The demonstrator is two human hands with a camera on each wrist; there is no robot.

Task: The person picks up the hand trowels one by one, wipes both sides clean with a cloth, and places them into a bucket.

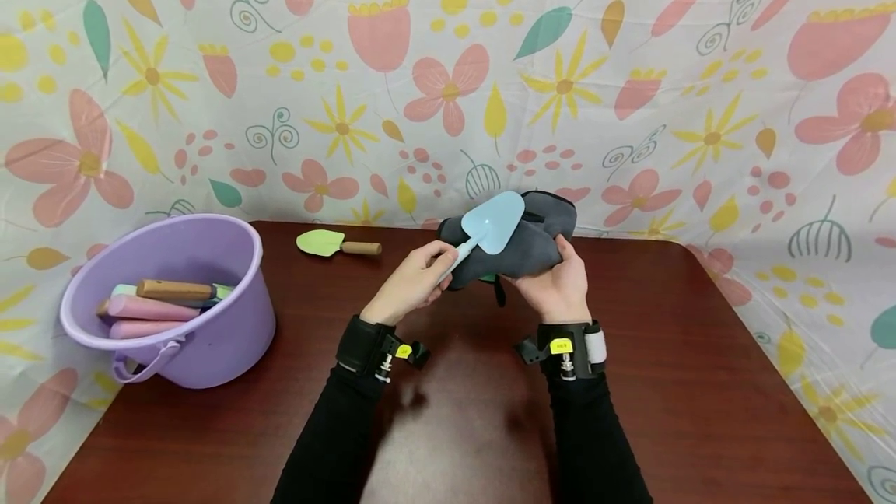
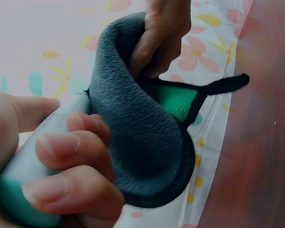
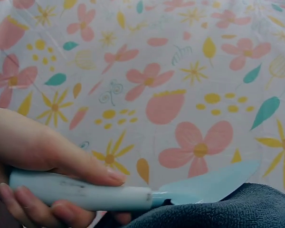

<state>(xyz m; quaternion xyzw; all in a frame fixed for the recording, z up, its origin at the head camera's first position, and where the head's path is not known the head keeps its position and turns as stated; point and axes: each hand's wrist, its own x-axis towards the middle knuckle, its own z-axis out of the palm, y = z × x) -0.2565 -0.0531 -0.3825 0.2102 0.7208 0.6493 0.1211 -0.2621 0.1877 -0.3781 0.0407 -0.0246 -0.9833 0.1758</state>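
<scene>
My left hand (image 1: 413,280) grips the pale blue toy trowel (image 1: 486,228) by its handle, blade up at frame centre, above the bench (image 1: 700,379). My right hand (image 1: 556,286) clutches the grey cloth pouch (image 1: 532,243) just behind the blade. The trowel looks light, stiff and smooth, maybe slippery; the handle is the best hold. The pouch looks soft and floppy, so pinch a fold. The green lining is mostly hidden, and I can't make out the pouch opening. Tools in the purple bucket (image 1: 210,333) at lower left are partly hidden.
</scene>
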